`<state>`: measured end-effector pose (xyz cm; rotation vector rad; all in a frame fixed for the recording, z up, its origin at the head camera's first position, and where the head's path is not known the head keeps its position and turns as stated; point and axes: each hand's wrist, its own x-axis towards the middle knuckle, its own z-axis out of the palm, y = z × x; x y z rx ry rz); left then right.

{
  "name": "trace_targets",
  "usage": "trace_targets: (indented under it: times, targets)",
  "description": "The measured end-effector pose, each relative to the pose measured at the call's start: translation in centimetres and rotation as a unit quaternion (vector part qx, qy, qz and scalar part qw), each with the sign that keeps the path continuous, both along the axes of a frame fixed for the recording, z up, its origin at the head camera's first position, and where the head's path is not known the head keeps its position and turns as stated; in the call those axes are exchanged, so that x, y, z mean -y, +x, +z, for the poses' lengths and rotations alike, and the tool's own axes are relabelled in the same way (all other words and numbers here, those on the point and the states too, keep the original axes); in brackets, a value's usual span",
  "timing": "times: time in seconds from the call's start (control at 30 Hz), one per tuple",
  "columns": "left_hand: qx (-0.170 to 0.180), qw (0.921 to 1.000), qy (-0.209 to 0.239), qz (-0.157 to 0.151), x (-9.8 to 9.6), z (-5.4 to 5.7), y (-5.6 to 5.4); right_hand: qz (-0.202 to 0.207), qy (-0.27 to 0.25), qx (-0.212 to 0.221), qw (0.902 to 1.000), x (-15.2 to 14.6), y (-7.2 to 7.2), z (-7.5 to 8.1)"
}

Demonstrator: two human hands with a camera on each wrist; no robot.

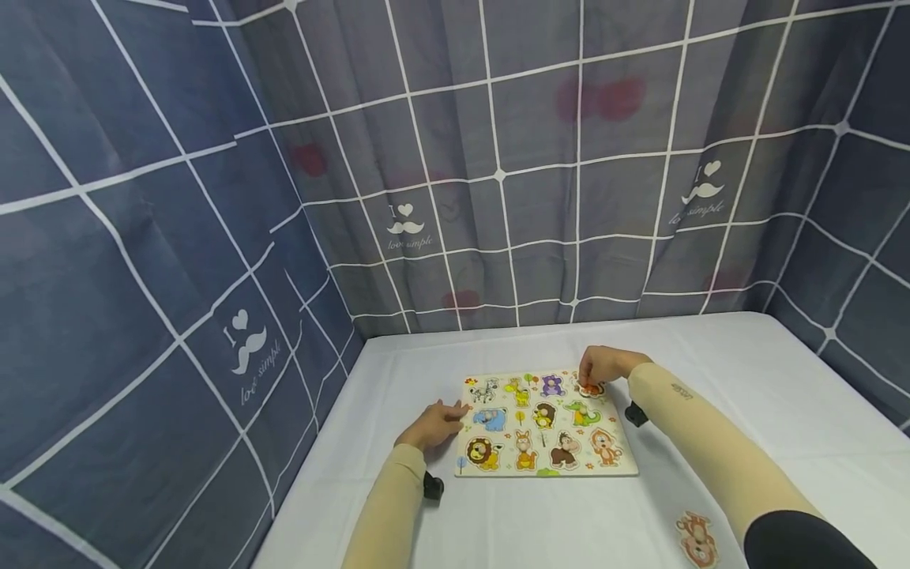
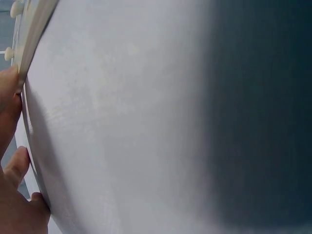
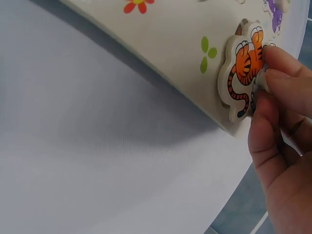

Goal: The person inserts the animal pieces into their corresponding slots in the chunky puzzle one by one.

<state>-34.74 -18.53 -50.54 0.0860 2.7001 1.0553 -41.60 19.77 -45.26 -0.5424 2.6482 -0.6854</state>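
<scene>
A wooden knob puzzle board (image 1: 626, 468) with several cartoon animals lies on the white table. My right hand (image 1: 606, 363), at its far right corner, pinches the small knob of the tiger piece (image 3: 246, 68) between thumb and fingers. In the right wrist view the tiger sits slightly off its recess, part of whose edge shows. My left hand (image 1: 432, 425) rests against the board's left edge, fingers extended; the left wrist view shows its fingertips touching that edge. Near the front right, apart from the board, lies a loose monkey piece (image 1: 697, 539).
The white cloth-covered table (image 1: 540, 521) meets a grey gridded curtain (image 1: 462, 158) at the back. Similar curtains hang at the left (image 1: 142, 316) and right. My right forearm passes above the table between the board and the monkey piece.
</scene>
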Motion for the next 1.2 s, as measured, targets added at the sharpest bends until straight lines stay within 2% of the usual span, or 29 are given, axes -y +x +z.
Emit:
trace_targets:
  times: [0.33,0.6,0.73,0.97,1.2]
  targets:
    - [-0.003,1.0000,0.000,0.006,0.0,0.0,-0.1,0.018,0.011,-0.011,0.9997,0.3,-0.7,-0.4]
    - [-0.001,1.0000,0.003,0.002,-0.1,-0.1,-0.1,0.005,0.011,-0.002,0.9999,0.5,-0.7,-0.8]
    - [0.000,1.0000,-0.003,0.001,-0.1,0.0,-0.1,0.006,-0.002,0.001,1.0000,0.3,-0.6,-0.9]
    - [-0.003,1.0000,-0.006,0.002,-0.1,0.2,-0.2,0.032,-0.050,0.002,0.9982,-0.3,-0.4,-1.0]
    - [0.002,1.0000,-0.001,0.000,0.0,-0.1,-0.2,-0.006,-0.063,0.013,0.9979,-0.1,-0.2,-1.8]
